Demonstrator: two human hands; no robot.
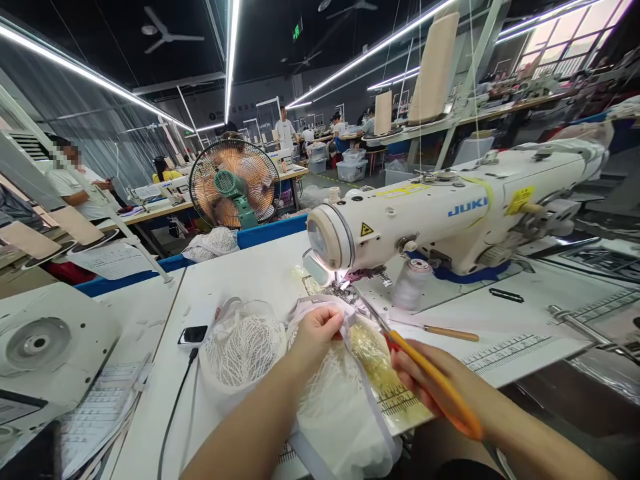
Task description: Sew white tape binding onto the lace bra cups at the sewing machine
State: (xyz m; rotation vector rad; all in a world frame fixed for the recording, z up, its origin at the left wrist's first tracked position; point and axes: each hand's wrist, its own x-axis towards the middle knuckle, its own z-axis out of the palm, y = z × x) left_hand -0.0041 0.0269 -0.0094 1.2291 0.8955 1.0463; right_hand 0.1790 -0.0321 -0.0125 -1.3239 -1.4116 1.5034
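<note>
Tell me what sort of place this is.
Most likely a garment factory's sewing floor: a JUKI sewing machine stands behind lacy white fabric, big thread cones rise beyond it, and other people sit further back.

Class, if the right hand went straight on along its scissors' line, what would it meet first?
With the scissors leading the right hand, probably the needle area of the sewing machine, though depth is unclear.

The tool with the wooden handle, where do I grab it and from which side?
Probably by its wooden handle, from above on the right: that's the thicker end, lying flat. Its thin shaft points left toward the scissors in the right hand, so avoid that end.
</note>
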